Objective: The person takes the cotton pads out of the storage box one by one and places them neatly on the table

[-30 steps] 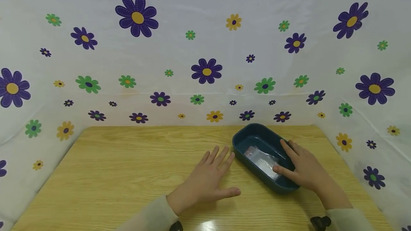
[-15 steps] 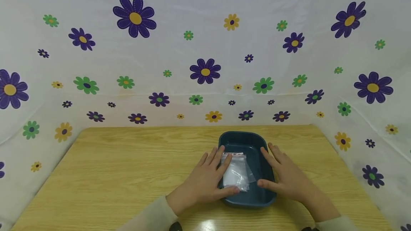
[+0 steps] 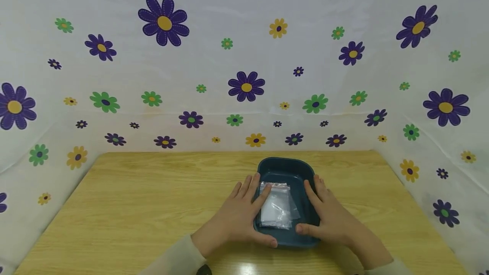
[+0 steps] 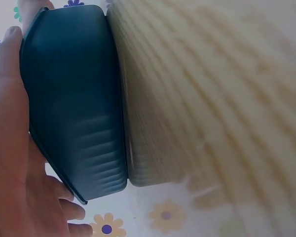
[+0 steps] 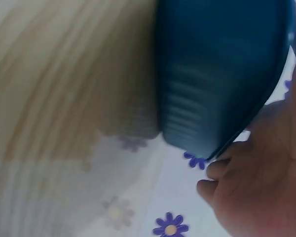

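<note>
A dark teal rectangular tub with rounded corners stands on the table, its long sides running away from me. Clear zip bags lie stacked inside it, towards its left side. My left hand rests against the left rim with fingers straight and spread. On the opposite rim lies my right hand, its fingers also extended and the thumb over the inside. In the left wrist view, the tub's outer wall shows beside my palm. The right wrist view has the other side of the tub near my fingers.
The wood-grain table stretches out to the left of the tub and a little to its right. A white cloth printed with flowers rises behind the table and along both sides.
The tub has moved left and towards me, turning from slanted to nearly straight. My right hand has moved left with it. My left hand has shifted slightly left and now touches the tub's side.
</note>
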Demonstrator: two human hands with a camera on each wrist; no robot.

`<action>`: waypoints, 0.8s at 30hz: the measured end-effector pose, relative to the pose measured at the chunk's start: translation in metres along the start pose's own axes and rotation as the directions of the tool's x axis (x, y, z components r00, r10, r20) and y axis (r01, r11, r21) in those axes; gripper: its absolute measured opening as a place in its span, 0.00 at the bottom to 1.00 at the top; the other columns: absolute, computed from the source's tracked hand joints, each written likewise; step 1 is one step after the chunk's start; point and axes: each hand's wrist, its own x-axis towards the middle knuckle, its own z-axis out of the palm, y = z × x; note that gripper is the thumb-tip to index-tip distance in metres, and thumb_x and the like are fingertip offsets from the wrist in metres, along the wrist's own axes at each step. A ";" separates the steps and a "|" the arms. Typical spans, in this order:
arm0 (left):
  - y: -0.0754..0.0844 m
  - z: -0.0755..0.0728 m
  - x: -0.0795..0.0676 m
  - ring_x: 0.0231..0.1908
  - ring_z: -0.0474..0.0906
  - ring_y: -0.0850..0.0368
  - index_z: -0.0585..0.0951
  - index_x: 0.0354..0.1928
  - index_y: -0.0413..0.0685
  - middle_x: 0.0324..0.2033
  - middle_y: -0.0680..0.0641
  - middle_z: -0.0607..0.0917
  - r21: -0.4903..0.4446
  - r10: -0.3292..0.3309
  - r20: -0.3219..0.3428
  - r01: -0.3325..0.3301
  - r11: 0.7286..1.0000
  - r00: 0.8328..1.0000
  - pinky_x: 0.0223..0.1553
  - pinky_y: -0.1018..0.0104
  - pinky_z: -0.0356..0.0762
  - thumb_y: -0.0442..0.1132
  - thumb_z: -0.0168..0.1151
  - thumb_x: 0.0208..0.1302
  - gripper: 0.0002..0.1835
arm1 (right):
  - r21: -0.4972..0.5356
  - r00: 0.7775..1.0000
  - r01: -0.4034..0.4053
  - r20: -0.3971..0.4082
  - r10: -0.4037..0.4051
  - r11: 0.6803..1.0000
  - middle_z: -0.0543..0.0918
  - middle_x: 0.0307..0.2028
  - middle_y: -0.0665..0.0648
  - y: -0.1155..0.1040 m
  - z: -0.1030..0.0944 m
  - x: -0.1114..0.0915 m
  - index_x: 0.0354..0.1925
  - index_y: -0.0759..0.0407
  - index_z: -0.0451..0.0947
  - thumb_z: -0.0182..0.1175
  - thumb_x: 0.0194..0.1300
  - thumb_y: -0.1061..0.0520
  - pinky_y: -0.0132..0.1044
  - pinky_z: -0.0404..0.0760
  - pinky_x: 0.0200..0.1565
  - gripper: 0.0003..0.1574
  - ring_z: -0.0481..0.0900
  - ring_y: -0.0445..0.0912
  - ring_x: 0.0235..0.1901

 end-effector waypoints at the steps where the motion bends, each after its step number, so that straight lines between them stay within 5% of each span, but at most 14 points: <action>1: -0.001 0.000 -0.001 0.78 0.34 0.38 0.43 0.80 0.55 0.79 0.37 0.37 -0.002 0.002 0.000 -0.002 1.000 1.000 0.75 0.40 0.44 0.91 0.45 0.41 0.71 | -0.003 1.000 0.001 0.010 -0.001 1.000 0.37 0.77 0.72 -0.002 0.000 0.000 0.79 0.60 0.43 0.63 0.52 0.21 0.70 0.60 0.66 0.76 0.41 0.72 0.75; 6: -0.006 0.002 -0.004 0.78 0.35 0.37 0.42 0.80 0.55 0.79 0.38 0.37 -0.013 -0.002 -0.011 0.002 1.000 1.000 0.75 0.40 0.44 0.91 0.44 0.41 0.71 | -0.019 1.000 0.006 0.013 -0.005 1.000 0.33 0.77 0.74 -0.009 0.006 0.003 0.80 0.56 0.40 0.64 0.42 0.15 0.74 0.67 0.58 0.84 0.44 0.78 0.72; 15: -0.015 -0.009 -0.011 0.77 0.32 0.37 0.44 0.80 0.53 0.79 0.40 0.37 -0.007 -0.031 0.020 0.031 0.999 0.999 0.75 0.41 0.39 0.91 0.42 0.41 0.71 | -0.092 1.000 -0.017 0.002 0.017 0.996 0.36 0.77 0.73 -0.026 0.015 0.006 0.80 0.53 0.40 0.60 0.40 0.11 0.71 0.65 0.62 0.85 0.43 0.74 0.74; 24: -0.028 -0.016 -0.017 0.78 0.33 0.38 0.45 0.80 0.50 0.79 0.38 0.40 -0.017 -0.101 0.016 0.101 0.995 0.995 0.75 0.40 0.41 0.91 0.43 0.43 0.70 | -0.048 0.996 -0.086 0.009 0.086 0.995 0.33 0.78 0.69 -0.042 0.022 0.028 0.80 0.49 0.38 0.61 0.41 0.12 0.72 0.69 0.58 0.84 0.48 0.77 0.71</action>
